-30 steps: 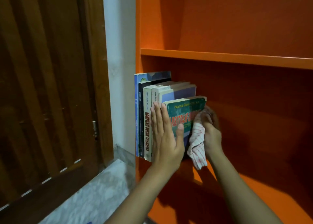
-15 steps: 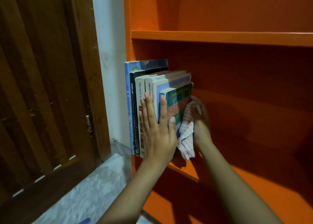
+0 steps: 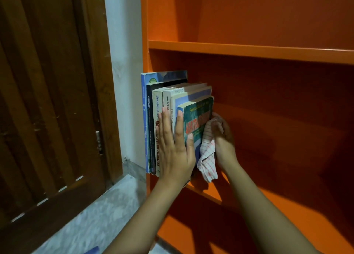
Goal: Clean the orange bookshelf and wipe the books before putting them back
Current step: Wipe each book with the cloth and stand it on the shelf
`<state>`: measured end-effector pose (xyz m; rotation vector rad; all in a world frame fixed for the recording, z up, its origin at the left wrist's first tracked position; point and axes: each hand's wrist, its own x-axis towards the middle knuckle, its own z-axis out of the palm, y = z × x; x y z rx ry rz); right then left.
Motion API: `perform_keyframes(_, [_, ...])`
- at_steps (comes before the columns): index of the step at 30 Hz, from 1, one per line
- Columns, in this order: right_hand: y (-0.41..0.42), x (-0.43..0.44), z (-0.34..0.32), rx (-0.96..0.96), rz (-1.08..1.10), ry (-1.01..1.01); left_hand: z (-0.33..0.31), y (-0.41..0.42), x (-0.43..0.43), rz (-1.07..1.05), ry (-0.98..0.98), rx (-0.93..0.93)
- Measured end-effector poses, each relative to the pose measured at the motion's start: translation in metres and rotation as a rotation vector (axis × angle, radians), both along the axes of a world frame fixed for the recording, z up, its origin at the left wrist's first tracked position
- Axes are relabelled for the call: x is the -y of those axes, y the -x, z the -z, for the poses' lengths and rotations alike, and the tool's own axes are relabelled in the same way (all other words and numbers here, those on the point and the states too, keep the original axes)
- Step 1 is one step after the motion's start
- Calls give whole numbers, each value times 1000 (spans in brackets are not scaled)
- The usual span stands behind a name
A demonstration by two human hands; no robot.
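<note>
Orange bookshelf point(image 3: 249, 51) boards frame our books point(image 3: 159, 104), upright at the middle shelf's left end. We judge this the wiping step: our right hand point(image 3: 225, 140) clamps its fingers round a checked cloth point(image 3: 207, 157) against the worn green book point(image 3: 199, 117), while our left hand point(image 3: 175, 154), fingers straight and slightly spread, braces the spines. Next we'd need steady strokes without toppling the row.

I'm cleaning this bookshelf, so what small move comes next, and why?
Probably push the flat left hand forward to slide the row of upright books deeper into the orange bookshelf: their spines jut past its front edge, while the right hand grips the red-checked white cloth against the cover of the green paperback book.
</note>
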<state>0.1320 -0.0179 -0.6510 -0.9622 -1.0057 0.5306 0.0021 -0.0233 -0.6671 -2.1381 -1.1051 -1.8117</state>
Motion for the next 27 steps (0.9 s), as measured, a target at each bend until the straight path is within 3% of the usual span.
perform_keyframes(9, [0, 19, -6, 67, 204, 39, -2, 9, 8, 15, 78, -84])
perform_keyframes(21, [5, 60, -29, 182, 261, 179, -19, 34, 32, 80, 221, -159])
perform_keyframes(27, [31, 86, -61, 356, 302, 37, -50, 73, 54, 156, 255, -108])
